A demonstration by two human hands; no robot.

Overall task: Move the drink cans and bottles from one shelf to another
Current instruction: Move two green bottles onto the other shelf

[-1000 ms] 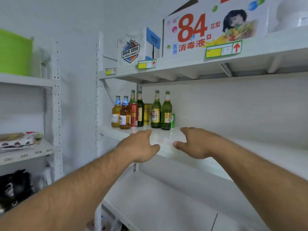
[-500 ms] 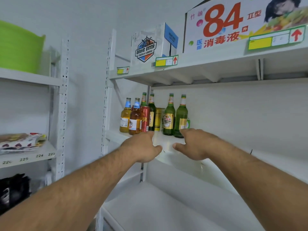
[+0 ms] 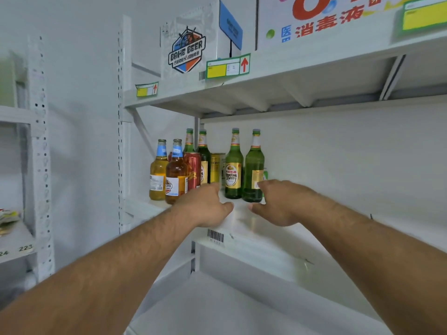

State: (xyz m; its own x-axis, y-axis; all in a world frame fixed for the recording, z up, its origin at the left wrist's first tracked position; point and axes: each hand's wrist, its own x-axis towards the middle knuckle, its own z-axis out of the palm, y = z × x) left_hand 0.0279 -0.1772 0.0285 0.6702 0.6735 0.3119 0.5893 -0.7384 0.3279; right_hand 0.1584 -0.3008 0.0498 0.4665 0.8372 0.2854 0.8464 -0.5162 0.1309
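Observation:
A cluster of drinks stands at the left end of the white middle shelf: two amber bottles with blue neck labels, a red can, a gold can and several green bottles. My left hand hovers palm down just in front of the red can, fingers loosely curled and holding nothing. My right hand reaches beside it, its fingertips at the base of the rightmost green bottle; I cannot tell if they touch it.
The top shelf carries a Bahe Beer carton and a large disinfectant box. A lower white shelf lies beneath. To the left stands a second rack with packets.
The view has closed in on the drinks and both hands have advanced along the middle shelf toward the bottles. The hands still hold nothing.

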